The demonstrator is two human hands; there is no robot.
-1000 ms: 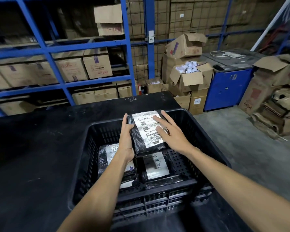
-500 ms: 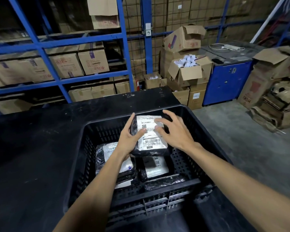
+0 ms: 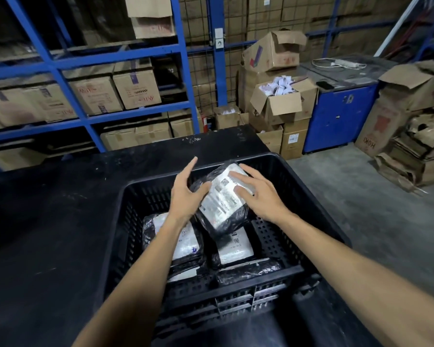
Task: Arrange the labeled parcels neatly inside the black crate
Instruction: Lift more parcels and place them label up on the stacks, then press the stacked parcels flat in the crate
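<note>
I had the top parcel [image 3: 223, 199] in the middle of the frame, tilted, its white label up, its lower end resting over the parcels already lying in the black crate [image 3: 298, 196]. My left hand [image 3: 186, 196] lay against its left edge, fingers spread and the thumb on the black wrap. My right hand [image 3: 258, 196] rested open on the label's right side, fingertips flat on it. Neither hand was closed round it; it was steadied between the two palms.

It looked to me a soft thing: glossy black film pulled over a squarish block, wrinkled at the corners. I judged it light enough for open hands, and slippery where the film was smooth. The label gave a drier face for the fingers. I judged the two long edges the best place to hold, one palm on each, so it could be turned and laid flat without sliding.

Below it, a left parcel [image 3: 183, 239] and a right parcel [image 3: 234, 246] lay label up on the crate floor, just beside each other, and a dark wrapped parcel [image 3: 248, 270] lay along the near wall. The far half of the floor looked bare.

The crate stood on a black table [image 3: 48, 221], scuffed and dusty. Blue racking [image 3: 183, 78] with brown cartons [image 3: 135, 88] filled the upper left, opened boxes [image 3: 281, 101] and a blue cabinet [image 3: 338, 116] the upper right, with a grey concrete floor [image 3: 361, 221] at right.
</note>
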